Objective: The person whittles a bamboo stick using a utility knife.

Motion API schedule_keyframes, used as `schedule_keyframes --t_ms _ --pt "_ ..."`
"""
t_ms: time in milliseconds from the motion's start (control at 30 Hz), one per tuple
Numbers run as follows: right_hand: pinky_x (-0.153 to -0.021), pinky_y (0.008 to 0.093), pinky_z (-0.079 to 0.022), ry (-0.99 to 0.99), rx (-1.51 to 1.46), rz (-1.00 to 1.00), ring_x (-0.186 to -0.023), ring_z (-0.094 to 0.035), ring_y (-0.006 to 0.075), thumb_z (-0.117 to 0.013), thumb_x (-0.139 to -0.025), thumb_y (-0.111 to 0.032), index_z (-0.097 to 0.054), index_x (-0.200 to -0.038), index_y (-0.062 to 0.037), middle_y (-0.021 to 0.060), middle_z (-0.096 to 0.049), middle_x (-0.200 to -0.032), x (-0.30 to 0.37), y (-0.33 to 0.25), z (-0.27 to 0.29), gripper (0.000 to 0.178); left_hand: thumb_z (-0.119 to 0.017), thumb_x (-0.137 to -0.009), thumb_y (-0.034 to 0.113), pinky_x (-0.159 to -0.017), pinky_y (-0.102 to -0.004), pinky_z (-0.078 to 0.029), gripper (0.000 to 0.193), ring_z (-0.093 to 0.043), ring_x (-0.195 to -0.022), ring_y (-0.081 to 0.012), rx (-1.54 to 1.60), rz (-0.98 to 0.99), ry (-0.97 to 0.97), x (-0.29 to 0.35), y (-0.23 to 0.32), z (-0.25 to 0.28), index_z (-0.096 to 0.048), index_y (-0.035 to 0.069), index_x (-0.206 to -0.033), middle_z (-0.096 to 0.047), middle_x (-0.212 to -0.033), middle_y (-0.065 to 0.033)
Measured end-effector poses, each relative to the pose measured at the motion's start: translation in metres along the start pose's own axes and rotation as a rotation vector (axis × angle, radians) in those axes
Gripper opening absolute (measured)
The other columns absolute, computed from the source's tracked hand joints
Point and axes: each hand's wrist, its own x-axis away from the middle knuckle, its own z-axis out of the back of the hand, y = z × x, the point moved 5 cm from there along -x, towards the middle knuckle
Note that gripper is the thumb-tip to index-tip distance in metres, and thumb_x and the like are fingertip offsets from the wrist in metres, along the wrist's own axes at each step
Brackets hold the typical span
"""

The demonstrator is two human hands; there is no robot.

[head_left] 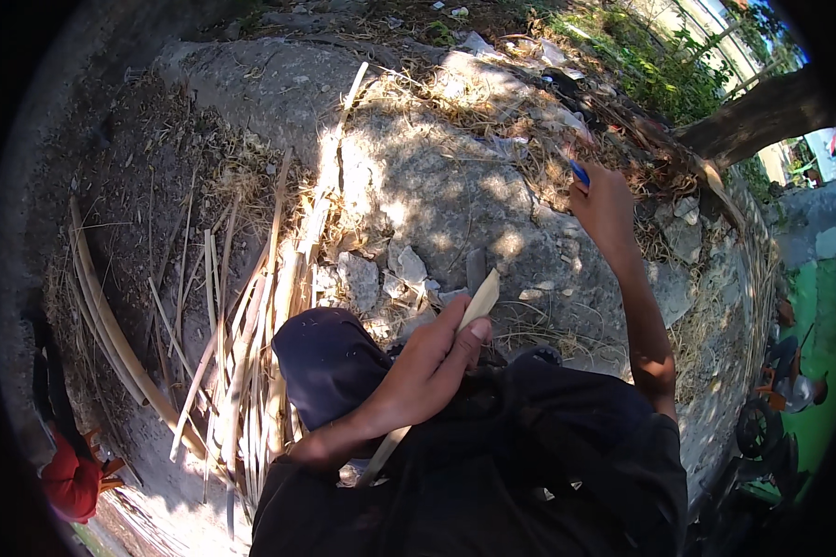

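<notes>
My left hand (434,364) is wrapped round a pale split wooden strip (481,299), which looks like bamboo. The strip's cut, pointed end sticks up past my thumb, and its lower part (382,455) runs back under my wrist toward my body. Out to the right, well apart from the strip, my raised right hand (605,210) is closed on a thin tool with a blue handle (580,174). The tool's far end is blurred against the dry grass, so its kind is unclear. My dark-trousered knee (329,364) is bent beside my left hand.
Long split strips (251,362) lie in a loose pile on the left, with curved pieces (125,348) farther out. Broken stones (381,277) rest on the rocky ground ahead. A tree trunk (762,119) leans in at upper right. A person in red (71,478) is at lower left; a motorbike (760,429) stands at right.
</notes>
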Motion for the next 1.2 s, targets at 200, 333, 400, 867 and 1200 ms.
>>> schedule_keyframes --t_ms 200,333,400,867,1200 --pt "-0.059 0.0327 -0.038 -0.371 -0.545 0.082 -0.06 -0.041 0.0149 -0.067 -0.1 -0.024 -0.056 -0.097 -0.0029 0.0051 -0.046 -0.069 0.032 -0.055 0.019 0.024 -0.033 -0.115 0.043 -0.047 -0.0242 -0.026 0.043 -0.031 -0.052 -0.0053 0.33 0.211 -0.027 -0.007 0.008 0.01 -0.054 0.006 -0.11 -0.038 -0.069 0.0041" --pt "-0.059 0.0325 -0.038 -0.385 -0.773 0.208 -0.059 -0.043 0.0164 -0.066 -0.101 -0.022 -0.058 -0.104 -0.0028 0.0051 -0.051 -0.075 0.054 -0.069 0.03 0.021 -0.034 -0.115 0.04 -0.047 -0.0242 -0.026 0.04 -0.031 -0.052 -0.005 0.309 0.179 -0.018 -0.005 0.01 0.01 -0.053 0.006 -0.106 -0.038 -0.069 0.004" --pt "-0.058 0.0385 -0.045 -0.259 -0.738 0.422 -0.061 -0.061 0.0279 -0.066 -0.103 -0.032 -0.061 -0.114 -0.0043 0.0092 -0.065 -0.081 0.065 -0.082 0.048 0.03 -0.035 -0.116 0.039 -0.047 -0.0242 -0.026 0.038 -0.031 -0.052 -0.0049 0.292 0.161 -0.012 -0.004 0.01 0.011 -0.052 0.007 -0.105 -0.038 -0.069 0.0039" --pt "-0.055 0.0353 -0.052 -0.023 -0.472 0.785 -0.063 -0.068 0.0242 -0.079 -0.085 -0.042 -0.074 -0.115 -0.0087 0.0051 -0.069 -0.079 0.094 -0.112 0.069 0.045 -0.035 -0.116 0.034 -0.047 -0.0228 -0.026 0.034 -0.032 -0.05 -0.0029 0.107 0.042 -0.012 -0.001 0.017 0.012 -0.049 0.008 -0.098 -0.041 -0.066 0.0049" --pt "-0.054 0.0344 -0.054 -0.018 -0.478 0.802 -0.062 -0.069 0.0233 -0.088 -0.077 -0.03 -0.076 -0.113 -0.0121 0.0033 -0.071 -0.08 0.093 -0.116 0.076 0.042 -0.035 -0.116 0.035 -0.048 -0.0212 -0.026 0.034 -0.033 -0.05 -0.0018 0.122 0.047 -0.048 0.001 0.016 0.009 -0.048 0.009 -0.098 -0.042 -0.067 0.0056"
